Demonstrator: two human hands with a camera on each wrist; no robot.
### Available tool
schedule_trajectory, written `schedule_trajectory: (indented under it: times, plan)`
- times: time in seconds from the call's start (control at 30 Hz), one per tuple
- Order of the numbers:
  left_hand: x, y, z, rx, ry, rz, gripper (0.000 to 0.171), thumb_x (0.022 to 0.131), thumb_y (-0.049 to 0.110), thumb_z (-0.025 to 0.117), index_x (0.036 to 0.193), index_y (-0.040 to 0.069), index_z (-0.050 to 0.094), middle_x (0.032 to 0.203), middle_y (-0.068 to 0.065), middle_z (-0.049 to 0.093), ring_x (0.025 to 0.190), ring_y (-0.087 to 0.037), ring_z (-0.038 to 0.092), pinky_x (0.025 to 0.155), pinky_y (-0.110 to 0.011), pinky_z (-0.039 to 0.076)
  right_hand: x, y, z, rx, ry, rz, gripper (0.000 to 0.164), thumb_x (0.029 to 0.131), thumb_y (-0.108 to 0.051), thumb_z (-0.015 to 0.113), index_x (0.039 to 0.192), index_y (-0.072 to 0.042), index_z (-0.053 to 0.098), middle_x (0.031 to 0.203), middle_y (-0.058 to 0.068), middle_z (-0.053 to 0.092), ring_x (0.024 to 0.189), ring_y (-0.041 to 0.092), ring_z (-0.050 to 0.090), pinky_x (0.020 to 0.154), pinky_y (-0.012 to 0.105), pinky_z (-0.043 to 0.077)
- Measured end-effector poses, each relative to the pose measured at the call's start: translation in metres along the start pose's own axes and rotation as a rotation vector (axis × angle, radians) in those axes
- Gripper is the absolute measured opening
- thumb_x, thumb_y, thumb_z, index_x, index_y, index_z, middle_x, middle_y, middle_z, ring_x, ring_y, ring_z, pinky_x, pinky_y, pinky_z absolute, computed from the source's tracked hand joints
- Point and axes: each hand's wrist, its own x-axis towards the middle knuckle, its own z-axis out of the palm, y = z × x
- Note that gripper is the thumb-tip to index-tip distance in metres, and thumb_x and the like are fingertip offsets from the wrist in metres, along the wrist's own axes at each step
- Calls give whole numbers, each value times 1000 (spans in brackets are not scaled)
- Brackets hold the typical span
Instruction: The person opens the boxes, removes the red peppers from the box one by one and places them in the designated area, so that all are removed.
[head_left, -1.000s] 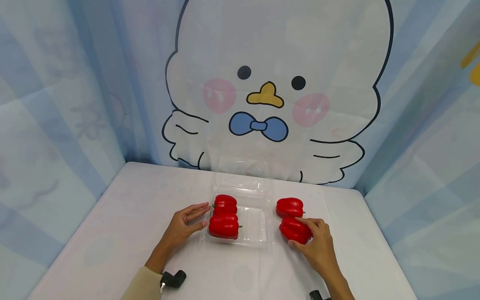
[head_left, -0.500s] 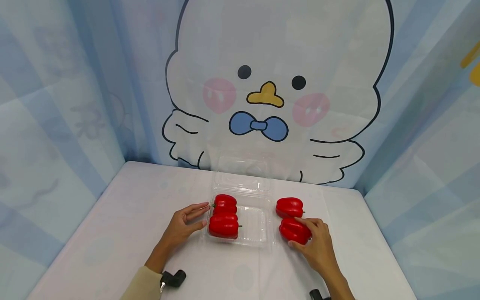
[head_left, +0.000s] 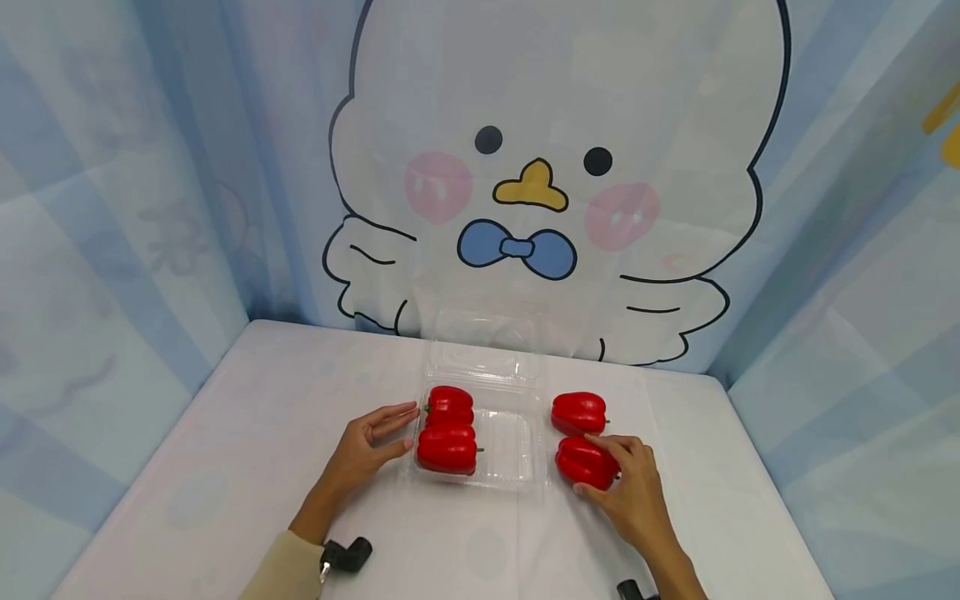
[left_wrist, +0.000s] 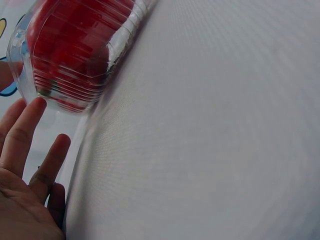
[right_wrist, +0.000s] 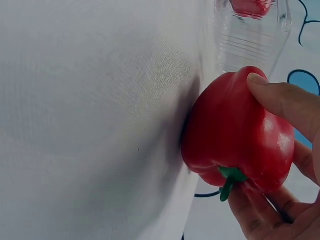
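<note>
My right hand (head_left: 633,487) grips a red bell pepper (head_left: 585,463) between thumb and fingers; its green stem (right_wrist: 229,183) points back toward the wrist in the right wrist view. Just behind it lies another red bell pepper (head_left: 579,412) on the table. At the left edge of a clear plastic clamshell box (head_left: 513,450), my left hand (head_left: 362,450) rests with fingers extended, fingertips at the wall. Two red bell peppers fill the box's left side, a front one (head_left: 447,450) and a back one (head_left: 451,403). In the left wrist view the left fingers (left_wrist: 22,132) appear straight.
The box's transparent lid (head_left: 486,342) stands raised at the back, near a curtain (head_left: 525,292) printed with a cartoon bird. A white cloth covers the table (head_left: 442,542). Curtains also hang along the left and right sides.
The pepper in my right hand has shifted slightly left, with a small gap opening from the pepper behind it. My left hand and the box stay put.
</note>
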Motion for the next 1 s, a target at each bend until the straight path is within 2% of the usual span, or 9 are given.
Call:
schedule_trajectory:
  times: [0.33, 0.5, 0.77, 1.0]
  plan:
    - [0, 1, 1, 2, -7, 10, 58, 99, 17, 76, 152, 8, 56, 152, -11, 62, 154, -35, 45, 117, -43, 49, -5, 1, 1, 7, 36, -37, 75, 72, -16, 100, 141, -16, 69, 136, 15, 59, 126, 34, 52, 93, 50, 63]
    - [0, 0, 1, 12, 2, -4, 59, 98, 18, 77, 153, 10, 56, 153, -9, 62, 154, -33, 46, 115, -39, 50, -7, 2, 4, 15, 58, -44, 73, 73, -13, 99, 139, -17, 69, 136, 16, 59, 127, 34, 51, 94, 53, 64]
    - [1, 0, 0, 6, 3, -10, 59, 98, 18, 77, 153, 11, 56, 152, -8, 62, 155, -31, 46, 117, -44, 49, -9, 3, 10, 8, 132, -84, 72, 70, -10, 100, 135, -13, 71, 135, 18, 59, 125, 35, 51, 94, 58, 64]
    - [0, 0, 1, 13, 6, 8, 59, 98, 18, 77, 152, 8, 56, 152, -11, 62, 152, -36, 48, 115, -43, 51, -9, 4, 13, -15, 175, -119, 71, 67, -12, 102, 131, -15, 73, 132, 15, 61, 122, 31, 52, 89, 52, 65]
